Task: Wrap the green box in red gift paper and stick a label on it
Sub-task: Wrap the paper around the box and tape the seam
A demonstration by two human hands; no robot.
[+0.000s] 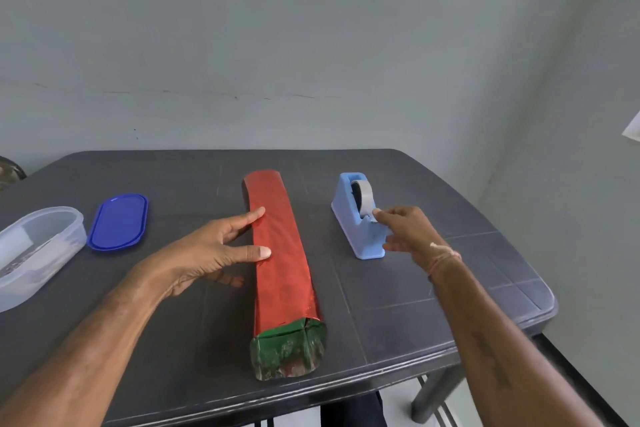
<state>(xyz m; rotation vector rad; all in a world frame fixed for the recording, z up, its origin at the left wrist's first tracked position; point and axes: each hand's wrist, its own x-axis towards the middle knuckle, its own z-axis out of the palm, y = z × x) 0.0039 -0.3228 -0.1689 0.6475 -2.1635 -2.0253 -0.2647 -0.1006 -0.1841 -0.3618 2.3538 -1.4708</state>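
Note:
A long box wrapped in shiny red gift paper (280,253) lies lengthwise in the middle of the dark table. Its near end (289,348) shows green. My left hand (221,250) presses on the paper's left side with straight index finger and thumb. My right hand (405,232) reaches to the light blue tape dispenser (358,218) on the right. Its index fingertip touches the loose tape end at the dispenser's cutter, and its thumb lies against the dispenser's near side. No label is visible.
A clear plastic container (38,253) sits at the left edge with something pale inside. Its blue lid (118,222) lies beside it. The dark table (415,305) ends close in front and at the right; a grey wall stands behind.

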